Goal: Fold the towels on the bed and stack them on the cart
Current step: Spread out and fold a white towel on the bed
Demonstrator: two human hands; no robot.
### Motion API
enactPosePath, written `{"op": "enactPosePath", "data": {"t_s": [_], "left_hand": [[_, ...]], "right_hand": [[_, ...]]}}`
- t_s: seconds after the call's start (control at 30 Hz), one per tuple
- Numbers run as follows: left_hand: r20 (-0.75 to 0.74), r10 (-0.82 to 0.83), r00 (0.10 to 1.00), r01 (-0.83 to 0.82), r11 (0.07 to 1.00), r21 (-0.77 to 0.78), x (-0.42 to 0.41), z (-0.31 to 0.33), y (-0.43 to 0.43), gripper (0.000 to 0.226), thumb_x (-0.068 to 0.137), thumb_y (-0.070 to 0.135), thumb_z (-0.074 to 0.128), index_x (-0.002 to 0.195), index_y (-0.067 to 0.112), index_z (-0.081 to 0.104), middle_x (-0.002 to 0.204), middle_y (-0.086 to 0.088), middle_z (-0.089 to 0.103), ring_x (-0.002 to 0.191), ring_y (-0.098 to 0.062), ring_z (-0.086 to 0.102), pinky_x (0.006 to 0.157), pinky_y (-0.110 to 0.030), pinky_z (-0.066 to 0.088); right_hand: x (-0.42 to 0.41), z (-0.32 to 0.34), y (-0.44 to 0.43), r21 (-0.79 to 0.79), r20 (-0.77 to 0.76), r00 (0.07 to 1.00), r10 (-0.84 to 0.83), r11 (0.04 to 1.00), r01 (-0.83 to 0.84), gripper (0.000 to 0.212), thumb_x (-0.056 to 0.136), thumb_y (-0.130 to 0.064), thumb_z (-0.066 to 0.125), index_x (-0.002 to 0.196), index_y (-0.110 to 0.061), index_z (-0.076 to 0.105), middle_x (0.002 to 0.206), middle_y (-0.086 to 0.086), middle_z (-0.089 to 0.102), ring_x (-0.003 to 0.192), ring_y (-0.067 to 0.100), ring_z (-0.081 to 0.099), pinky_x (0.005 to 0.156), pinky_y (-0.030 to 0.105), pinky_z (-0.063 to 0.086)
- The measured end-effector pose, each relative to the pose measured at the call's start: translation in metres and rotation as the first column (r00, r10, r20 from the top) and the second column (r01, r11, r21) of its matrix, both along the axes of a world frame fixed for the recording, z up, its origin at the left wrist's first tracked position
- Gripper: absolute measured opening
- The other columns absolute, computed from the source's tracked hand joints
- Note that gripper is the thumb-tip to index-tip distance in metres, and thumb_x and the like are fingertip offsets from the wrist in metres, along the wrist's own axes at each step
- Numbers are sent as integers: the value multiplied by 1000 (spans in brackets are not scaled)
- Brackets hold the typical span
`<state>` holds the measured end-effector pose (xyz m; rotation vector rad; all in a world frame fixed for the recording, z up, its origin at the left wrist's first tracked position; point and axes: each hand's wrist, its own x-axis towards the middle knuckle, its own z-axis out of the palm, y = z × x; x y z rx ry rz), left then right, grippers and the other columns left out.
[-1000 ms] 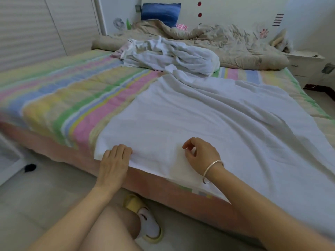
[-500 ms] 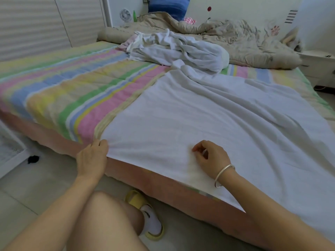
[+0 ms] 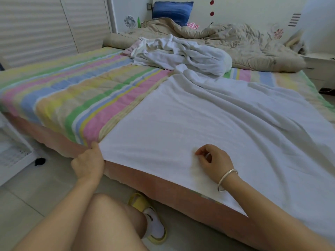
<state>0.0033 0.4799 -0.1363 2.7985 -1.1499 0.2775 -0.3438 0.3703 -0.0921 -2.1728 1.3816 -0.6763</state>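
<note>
Finding: the white towel [image 3: 199,127] lies spread across the bed [image 3: 72,98], its near hem overhanging the bed edge and its far end rumpled.

The left hand [image 3: 88,163] grips the near-left corner, its fingers curled under the hem and the thumb on top. The right hand [image 3: 213,162] rests on the cloth to the right of that corner. Its fingers [image 3: 201,158] are curled, with thumb and forefinger tips together. We cannot tell whether a fold is caught between them.

Step in hand, in our judgement: squaring the towel for the first fold. We recommend drawing the gripped corner taut along the hem and smoothing the creases beyond the right fingers. The corner should then be carried to meet its opposite.

Surroundings: a heap of unfolded towels [image 3: 181,53] lies well beyond both hands and touches the spread towel's far end, so it may drag. A beige quilt [image 3: 244,44] sits behind the heap. A white perforated frame [image 3: 14,154] stands left of the left fingers. It may be the cart, but we cannot confirm this. A raised knee [image 3: 112,220] crowds the space below the hands.
</note>
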Motion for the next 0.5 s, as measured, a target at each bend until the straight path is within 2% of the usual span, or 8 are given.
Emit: {"op": "enactPosePath", "data": {"t_s": [0.17,0.23,0.27,0.3,0.37,0.4,0.43,0.5], "left_hand": [[-103,-9,995,19,996,91,-5,-8,1,17,94,6,37,110,7,43,107,-19,63,99,-37,63,72,-37,41],[-32,-46,998,51,982,181,-11,-8,-1,33,94,8,38,128,7,38,114,-15,60,101,-35,63,74,-37,47],[38,-50,998,37,959,281,-16,-5,-1,43,94,10,40,137,7,34,118,-13,57,103,-32,63,76,-36,50],[110,-47,993,3,927,376,-24,0,-2,48,94,11,42,141,8,33,122,-11,54,105,-30,61,77,-36,52],[199,-64,978,-42,873,486,-46,18,-5,40,95,12,44,134,13,49,123,-7,53,109,-26,58,78,-35,52],[223,-110,969,-8,881,473,-60,30,-9,34,95,12,44,127,16,56,122,-5,54,109,-24,57,79,-34,50],[228,-163,960,54,905,421,-74,42,-14,30,95,11,44,120,18,59,119,-3,54,109,-22,56,80,-33,48],[233,-360,903,323,929,182,-103,60,-29,26,89,6,44,109,16,58,112,-5,56,104,-25,56,81,-34,44]], "right_hand": [[-3,-2,9,-84,43,999,27,996,-23,21,88,-10,57,85,-31,60,87,-15,56,69,5,53,65,23,44],[-7,0,8,-254,22,1000,-19,967,24,18,86,-11,60,89,-29,63,94,-15,59,80,7,56,66,30,49],[-10,1,4,-358,-33,997,-65,932,49,18,86,-13,60,97,-26,65,104,-10,61,95,13,58,72,34,51],[-14,0,0,-408,-124,986,-109,912,49,24,88,-17,58,110,-23,64,120,-4,61,113,20,54,86,41,51],[-18,-6,-2,-282,-397,913,-98,959,-20,49,98,-39,34,144,-23,40,155,2,31,144,28,24,116,44,23],[-17,-12,1,-220,-517,853,-65,974,-59,60,97,-48,16,152,-26,22,161,1,14,149,27,9,120,43,9],[-17,-19,7,-218,-583,812,-35,969,-115,65,95,-51,4,154,-26,13,161,2,7,149,26,4,120,43,2],[-16,-29,24,-271,-651,757,58,914,-303,64,96,-50,11,152,-21,26,158,9,24,146,31,18,115,49,11]]}}
